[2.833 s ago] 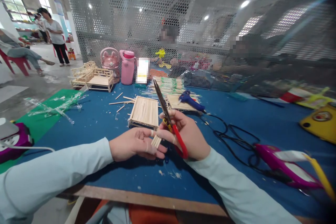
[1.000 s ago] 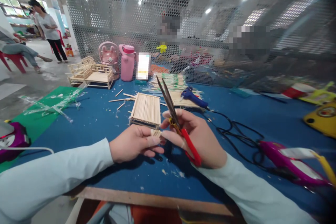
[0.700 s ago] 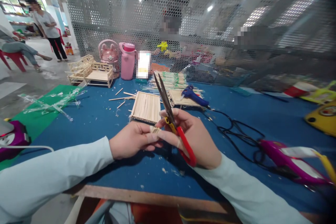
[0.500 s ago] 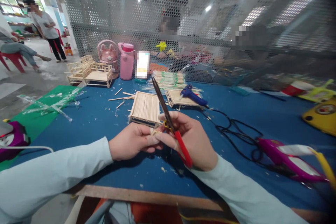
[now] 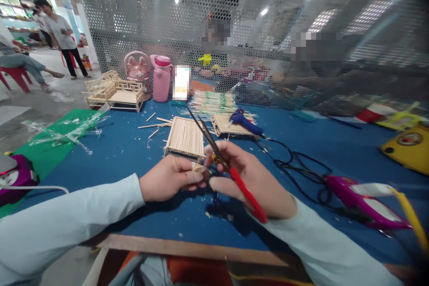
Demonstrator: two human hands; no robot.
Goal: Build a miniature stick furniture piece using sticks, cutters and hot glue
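Note:
My left hand point(image 5: 172, 178) is closed in a pinch near the middle of the blue table, on something too small to make out. Just to its right my right hand point(image 5: 253, 181) holds red-handled scissors point(image 5: 243, 187), their dark blades parted slightly and pointing up and away to the left. The fingertips of the two hands are a small gap apart. Directly behind them stands a small platform of pale wooden sticks point(image 5: 185, 136). A second stick platform point(image 5: 223, 125) lies behind my right hand, with a blue glue gun point(image 5: 246, 121) resting on it.
Stick furniture point(image 5: 124, 94), a pink bottle point(image 5: 161, 79) and a lit phone point(image 5: 182, 82) stand at the back left before a perforated metal screen point(image 5: 140, 13). Black cable point(image 5: 295, 161) and a purple device point(image 5: 368, 203) lie right. A person point(image 5: 60, 31) stands far left.
My right hand has moved a little to the right, away from my left fingertips. The scissors have tilted further left at the tips, and their blades have parted. My left hand has barely moved.

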